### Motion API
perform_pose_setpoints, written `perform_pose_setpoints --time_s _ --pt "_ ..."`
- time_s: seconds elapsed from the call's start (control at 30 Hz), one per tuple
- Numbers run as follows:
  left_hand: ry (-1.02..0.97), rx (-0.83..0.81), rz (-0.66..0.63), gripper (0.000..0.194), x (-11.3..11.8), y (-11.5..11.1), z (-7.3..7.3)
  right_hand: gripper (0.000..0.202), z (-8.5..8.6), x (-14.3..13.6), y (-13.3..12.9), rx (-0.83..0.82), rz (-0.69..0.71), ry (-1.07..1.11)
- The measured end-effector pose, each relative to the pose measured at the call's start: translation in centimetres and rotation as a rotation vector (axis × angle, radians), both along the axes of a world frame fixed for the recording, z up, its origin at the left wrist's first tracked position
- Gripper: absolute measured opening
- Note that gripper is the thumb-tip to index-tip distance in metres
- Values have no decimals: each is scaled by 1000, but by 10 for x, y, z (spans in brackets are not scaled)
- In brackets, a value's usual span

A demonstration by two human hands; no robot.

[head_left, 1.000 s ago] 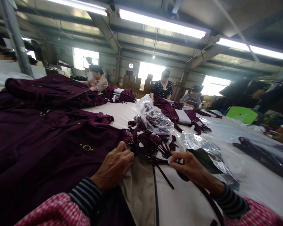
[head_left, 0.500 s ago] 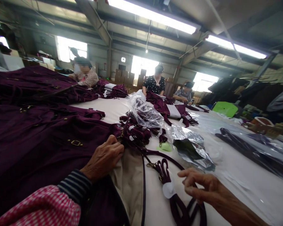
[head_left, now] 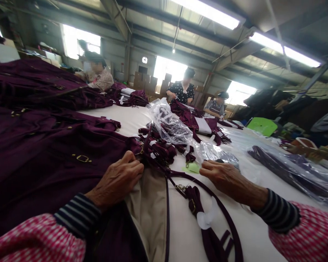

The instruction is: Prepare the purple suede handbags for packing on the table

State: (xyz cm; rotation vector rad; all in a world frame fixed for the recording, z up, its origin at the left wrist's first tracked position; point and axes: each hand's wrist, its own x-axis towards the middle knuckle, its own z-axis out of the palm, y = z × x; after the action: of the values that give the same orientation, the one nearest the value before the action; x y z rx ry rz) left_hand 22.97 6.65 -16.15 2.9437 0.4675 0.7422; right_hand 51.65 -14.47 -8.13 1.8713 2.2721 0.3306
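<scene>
A dark purple bag (head_left: pixel 57 163) lies on the table at my left, its zipped opening showing beige lining (head_left: pixel 150 203). My left hand (head_left: pixel 120 178) is closed on the bag's edge at the upper end of that opening. Farther right, my right hand (head_left: pixel 224 178) has its fingers curled at a shiny plastic packet (head_left: pixel 218 151) and covers part of it. Whether the fingers hold the packet is hidden. Between the hands, a bundled purple strap (head_left: pixel 194 200) with brass-coloured hardware and a white wrap lies beside a long curved purple strap (head_left: pixel 226 207).
More purple bags (head_left: pixel 33 83) are heaped at the left. Clear plastic (head_left: pixel 172 123) covers strap bundles (head_left: pixel 164 151) in the middle, near a light green slip (head_left: pixel 192 167). Plastic-wrapped dark pieces (head_left: pixel 289 171) lie at the right. Several people work across the table.
My right hand has moved up and away from beside the bundled strap to the shiny packet, and its fingers have curled. My left hand keeps its place on the bag's edge.
</scene>
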Motion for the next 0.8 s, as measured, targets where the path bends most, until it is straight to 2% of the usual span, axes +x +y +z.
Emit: perform_pose_setpoints --time_s 0.13,0.33,0.6,0.8 --pt "-22 29 1 19 1 0 0 28 -5 9 -5 -3 -29 -5" --pt "-15 22 13 19 1 0 0 28 -8 3 3 0 -38 65" --pt "-16 5 4 19 0 0 0 26 -13 -4 21 -123 -57 311" --pt "1 -66 37 19 0 4 1 16 -22 -20 18 -113 -18 536"
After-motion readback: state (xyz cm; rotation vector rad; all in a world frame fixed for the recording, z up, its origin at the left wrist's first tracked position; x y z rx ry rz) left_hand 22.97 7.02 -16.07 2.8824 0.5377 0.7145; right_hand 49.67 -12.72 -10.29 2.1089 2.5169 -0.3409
